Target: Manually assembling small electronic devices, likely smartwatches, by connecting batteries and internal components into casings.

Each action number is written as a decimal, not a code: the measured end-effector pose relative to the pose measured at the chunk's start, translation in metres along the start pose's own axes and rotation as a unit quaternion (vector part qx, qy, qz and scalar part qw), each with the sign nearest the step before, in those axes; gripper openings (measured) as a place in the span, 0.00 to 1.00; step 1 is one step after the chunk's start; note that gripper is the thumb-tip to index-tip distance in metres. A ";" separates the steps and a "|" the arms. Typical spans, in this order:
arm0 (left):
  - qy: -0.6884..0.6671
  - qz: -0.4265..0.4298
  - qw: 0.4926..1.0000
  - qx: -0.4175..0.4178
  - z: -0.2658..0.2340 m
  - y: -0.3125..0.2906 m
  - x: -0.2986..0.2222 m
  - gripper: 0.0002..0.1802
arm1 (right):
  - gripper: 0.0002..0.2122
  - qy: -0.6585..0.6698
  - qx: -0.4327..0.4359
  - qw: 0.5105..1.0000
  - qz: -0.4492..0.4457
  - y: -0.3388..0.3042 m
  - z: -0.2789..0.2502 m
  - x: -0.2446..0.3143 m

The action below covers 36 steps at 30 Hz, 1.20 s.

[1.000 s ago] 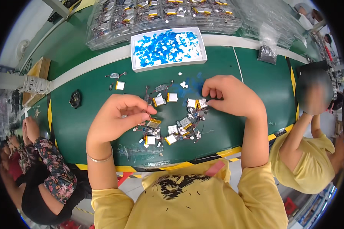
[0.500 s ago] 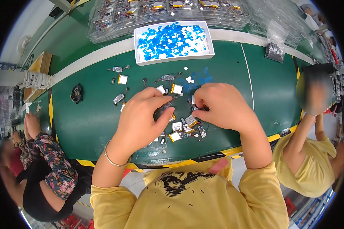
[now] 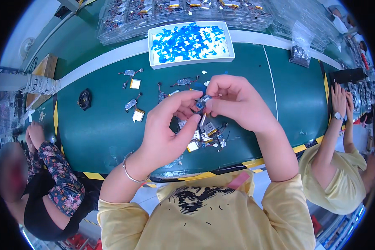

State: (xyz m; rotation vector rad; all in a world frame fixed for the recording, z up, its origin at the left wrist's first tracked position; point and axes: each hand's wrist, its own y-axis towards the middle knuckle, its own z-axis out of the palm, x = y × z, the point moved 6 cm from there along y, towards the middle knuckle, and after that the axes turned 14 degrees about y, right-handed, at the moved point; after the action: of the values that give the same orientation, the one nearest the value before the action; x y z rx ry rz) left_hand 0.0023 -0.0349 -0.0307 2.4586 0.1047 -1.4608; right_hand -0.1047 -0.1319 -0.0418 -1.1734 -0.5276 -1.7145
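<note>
A small circuit board with wires and a silvery piece below it is raised above the work surface between my hands. The fingers and thumb of my right hand pinch it from the right. My left hand has its fingertips closed around its left side and lower wires. Partly covered by my hands, a pile of battery assemblies lies beneath. More boards wired to batteries lie at the left, among them a flat battery and a board.
A white box of blue and white pieces stands beyond my hands. Clear trays of electronics line the back. A black coil lies left, a bag far right. Co-workers sit on both sides of the green table.
My hands have come together and lifted a circuit board off the pile. The battery assemblies at the left are less covered. The right co-worker's head has moved away, showing that person's hands.
</note>
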 end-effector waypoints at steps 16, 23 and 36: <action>-0.405 -0.252 0.878 0.043 -0.001 -0.028 0.025 0.07 | 0.09 -0.460 0.048 0.788 -0.406 -0.035 0.069 0.026; -0.238 -0.124 0.960 0.080 0.000 -0.014 0.011 0.06 | 0.17 -0.303 0.010 0.879 -0.367 -0.032 0.045 0.045; -0.202 -0.173 0.964 0.028 -0.008 -0.013 0.002 0.02 | 0.08 -0.346 0.180 0.921 -0.011 -0.017 0.019 0.004</action>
State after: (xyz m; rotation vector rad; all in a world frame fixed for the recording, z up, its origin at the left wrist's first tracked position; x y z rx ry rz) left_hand 0.0077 -0.0208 -0.0312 2.2043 0.4310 -2.1088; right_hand -0.1111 -0.1111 -0.0273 -1.4805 -1.2304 -1.1069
